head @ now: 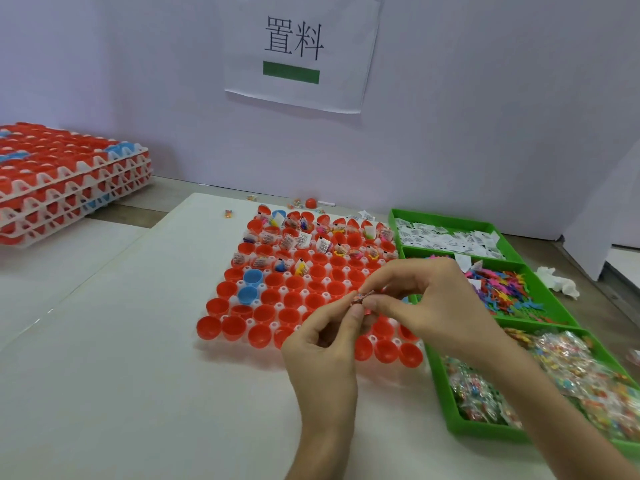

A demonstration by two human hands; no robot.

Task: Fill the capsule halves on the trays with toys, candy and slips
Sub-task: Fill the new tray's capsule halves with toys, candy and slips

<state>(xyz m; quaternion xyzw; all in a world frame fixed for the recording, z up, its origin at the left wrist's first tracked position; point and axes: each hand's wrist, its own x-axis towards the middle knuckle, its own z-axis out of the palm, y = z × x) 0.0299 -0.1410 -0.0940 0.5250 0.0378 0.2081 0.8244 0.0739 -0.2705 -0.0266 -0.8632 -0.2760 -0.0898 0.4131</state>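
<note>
Capsule halves (239, 326) — mostly red, a couple blue (248, 294) — sit open side up in a white tray (234, 299) on the table (138, 375), and we hold both hands just above its near rows. Our left hand (320, 355) and right hand (433, 303) meet over the tray's near right part, the fingers (349, 317) of both pressed onto a small wrapped piece (362, 299), probably a candy, pinched between them. At the table's near right edge a green bin (440, 382) holds clear-wrapped candies (561, 368); its middle compartment carries colourful flat toys (502, 292) and its far one white slips (446, 239).

We judge the job well short of half done: the near rows of halves look empty, while only the far three or four rows show slips, toys and wrappers poking out — and even there some cups seem bare. Toward the table's far left corner a stack of trays (69, 181) stands loaded with red capsules; we cannot tell whether those are filled.

Our hands cover several cups at the tray's near right, so their contents are hidden. The pinched piece is too small to name with certainty. A few stray pieces and a closed red capsule (310, 203) lie beyond the tray's far edge, and the bin runs off the frame at right.
</note>
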